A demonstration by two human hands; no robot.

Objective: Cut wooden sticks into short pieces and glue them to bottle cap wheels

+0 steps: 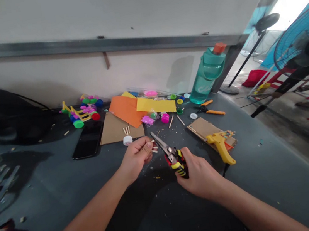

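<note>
My left hand (138, 154) pinches several short wooden sticks (154, 149), whose pale ends stick out toward the right. In my right hand (199, 169) are shears (171, 153) with black, red and yellow handles, the fingers wrapped round the grips. Their blades look closed or nearly so, and the tip is close beside the sticks; whether they touch I cannot tell. Just beyond my left hand stands a white bottle cap (127, 140), with a few short stick pieces (126, 130) lying behind it on brown cardboard (107, 132).
A yellow glue gun (220, 146) rests on a cardboard piece (200, 128) at right, near orange-handled pliers (214, 112) and a teal bottle (207, 76). Left are a black phone (88, 140) and small toy-like cap vehicles (82, 113). Orange paper (124, 110) and yellow paper (155, 104) lie behind.
</note>
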